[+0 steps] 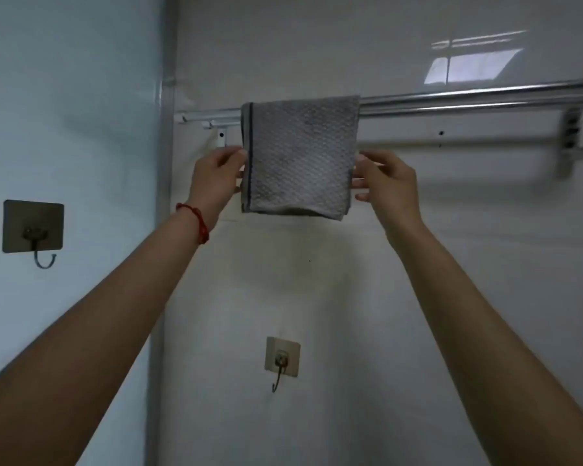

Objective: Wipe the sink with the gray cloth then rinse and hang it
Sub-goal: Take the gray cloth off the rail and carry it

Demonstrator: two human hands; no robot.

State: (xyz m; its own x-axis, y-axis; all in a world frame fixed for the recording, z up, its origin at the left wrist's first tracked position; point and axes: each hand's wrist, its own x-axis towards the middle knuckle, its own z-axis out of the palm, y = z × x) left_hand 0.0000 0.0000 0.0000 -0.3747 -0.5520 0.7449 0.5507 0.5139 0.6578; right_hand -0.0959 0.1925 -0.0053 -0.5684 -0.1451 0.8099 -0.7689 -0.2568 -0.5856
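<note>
The gray cloth [300, 156], waffle-textured with a dark stripe down its left edge, hangs folded over a metal towel rail [451, 102] on the white wall. My left hand [216, 176] is at the cloth's left edge, its fingertips touching or pinching that edge. At the right edge my right hand [384, 183] has its fingers spread, with the fingertips at the cloth. A red string bracelet [196, 220] is on my left wrist. The sink is out of view.
A dark adhesive hook [32, 230] is stuck on the left wall. A beige adhesive hook [281, 359] sits on the wall below the cloth. The rail's bracket [572, 142] juts out at the far right. A wall corner strip [165, 163] runs vertically.
</note>
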